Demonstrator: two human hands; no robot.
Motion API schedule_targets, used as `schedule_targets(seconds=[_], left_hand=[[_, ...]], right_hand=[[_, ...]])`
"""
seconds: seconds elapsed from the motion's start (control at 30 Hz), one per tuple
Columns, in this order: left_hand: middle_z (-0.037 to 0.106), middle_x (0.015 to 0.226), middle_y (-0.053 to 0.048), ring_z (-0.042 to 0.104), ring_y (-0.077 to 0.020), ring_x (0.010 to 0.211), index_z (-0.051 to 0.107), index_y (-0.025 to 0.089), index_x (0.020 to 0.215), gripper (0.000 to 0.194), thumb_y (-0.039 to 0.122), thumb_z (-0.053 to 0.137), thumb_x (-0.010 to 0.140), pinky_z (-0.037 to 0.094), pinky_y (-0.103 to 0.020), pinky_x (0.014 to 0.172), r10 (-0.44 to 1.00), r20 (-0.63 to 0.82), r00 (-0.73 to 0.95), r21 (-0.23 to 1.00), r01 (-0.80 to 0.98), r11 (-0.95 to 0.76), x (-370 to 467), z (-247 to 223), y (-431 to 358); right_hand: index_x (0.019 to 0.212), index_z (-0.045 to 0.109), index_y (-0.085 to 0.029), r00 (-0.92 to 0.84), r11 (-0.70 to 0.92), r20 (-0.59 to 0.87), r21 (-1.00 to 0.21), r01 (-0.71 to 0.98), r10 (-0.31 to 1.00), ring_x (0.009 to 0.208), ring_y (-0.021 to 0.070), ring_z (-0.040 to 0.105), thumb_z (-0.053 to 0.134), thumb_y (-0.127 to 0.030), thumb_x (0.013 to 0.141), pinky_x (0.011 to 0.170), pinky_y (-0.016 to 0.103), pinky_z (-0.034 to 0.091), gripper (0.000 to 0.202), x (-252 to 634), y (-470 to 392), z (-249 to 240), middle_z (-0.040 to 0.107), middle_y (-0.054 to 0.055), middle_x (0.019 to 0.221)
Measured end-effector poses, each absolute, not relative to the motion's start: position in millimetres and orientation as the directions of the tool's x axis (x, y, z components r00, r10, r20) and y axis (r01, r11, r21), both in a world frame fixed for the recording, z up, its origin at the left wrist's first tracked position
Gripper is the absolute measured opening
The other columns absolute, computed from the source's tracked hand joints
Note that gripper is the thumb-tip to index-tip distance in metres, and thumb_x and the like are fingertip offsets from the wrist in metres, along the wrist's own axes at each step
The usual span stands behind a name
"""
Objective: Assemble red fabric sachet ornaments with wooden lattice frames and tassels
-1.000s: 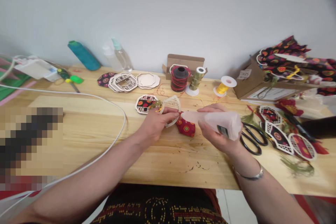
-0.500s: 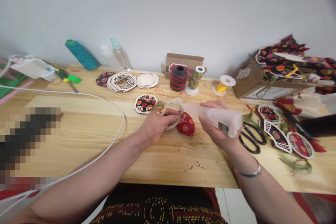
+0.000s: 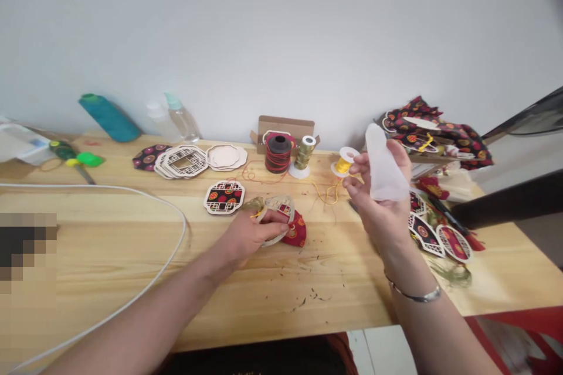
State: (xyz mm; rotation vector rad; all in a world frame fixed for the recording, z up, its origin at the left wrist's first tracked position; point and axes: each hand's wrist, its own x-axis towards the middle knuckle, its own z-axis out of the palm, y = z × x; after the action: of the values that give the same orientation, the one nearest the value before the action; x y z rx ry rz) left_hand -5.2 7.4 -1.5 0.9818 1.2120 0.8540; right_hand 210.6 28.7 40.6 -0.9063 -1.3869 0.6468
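Note:
My left hand is closed on a pale wooden lattice frame, low over the table. A red patterned fabric piece shows beside it, just past my fingertips, and an olive tassel with yellow cord shows above the knuckles. Raised to the right, my right hand grips a whitish translucent squeeze bottle, its narrow end up and its broad end against my palm. A finished-looking lattice piece with dark floral fabric lies left of the frame.
Thread spools stand behind: dark red, olive-gold and yellow. Stacked lattice frames lie at back left near a clear spray bottle. A white cable curves across the left. Ornaments and a black post are at right.
My right hand has lifted the bottle up and away from the frame, turning its narrow end from leftward to upward. My left hand still holds the frame. The camera view has shifted right and up.

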Motion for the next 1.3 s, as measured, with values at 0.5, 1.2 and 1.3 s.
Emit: schedule_targets(seconds=[0.5, 1.2, 1.3], left_hand=[[0.071, 0.064, -0.002, 0.062, -0.0157, 0.063, 0.073, 0.016, 0.068, 0.018, 0.024, 0.078, 0.053, 0.047, -0.030, 0.068, 0.929, -0.357, 0.100, 0.930, -0.057, 0.364, -5.7, -3.3, 10.2], [0.071, 0.064, -0.004, 0.064, -0.0159, 0.063, 0.072, 0.013, 0.067, 0.022, 0.024, 0.083, 0.051, 0.048, -0.030, 0.069, 0.938, -0.342, 0.056, 0.899, -0.270, 0.344, -8.0, -0.2, 15.9], [0.072, 0.066, -0.004, 0.065, -0.0160, 0.065, 0.072, 0.012, 0.070, 0.023, 0.023, 0.083, 0.053, 0.048, -0.029, 0.068, 0.953, -0.301, 0.035, 0.901, -0.318, 0.296, -10.3, -3.1, 19.2]], right_hand=[[0.087, 0.036, -0.025, 0.201, 0.385, 0.515, -0.801, 0.459, 0.833, 0.065, 0.0125, 0.049, 0.059, -0.022, 0.073, 0.063, 0.029, 0.045, 0.027, 202.6, 106.9, -16.8, 0.044, -0.003, 0.079], [0.128, 0.042, -0.014, 0.234, 0.268, 0.475, -0.767, 0.583, 0.848, 0.105, 0.0255, 0.054, 0.062, -0.023, 0.072, 0.086, 0.045, 0.048, 0.060, 204.2, 87.6, -21.1, 0.052, 0.016, 0.117], [0.100, 0.061, -0.018, 0.016, 0.285, 0.387, -0.706, 0.649, 0.922, 0.083, 0.0207, 0.058, 0.056, -0.026, 0.080, 0.078, 0.043, 0.049, 0.022, 201.6, 58.2, -7.6, 0.061, 0.006, 0.085]])
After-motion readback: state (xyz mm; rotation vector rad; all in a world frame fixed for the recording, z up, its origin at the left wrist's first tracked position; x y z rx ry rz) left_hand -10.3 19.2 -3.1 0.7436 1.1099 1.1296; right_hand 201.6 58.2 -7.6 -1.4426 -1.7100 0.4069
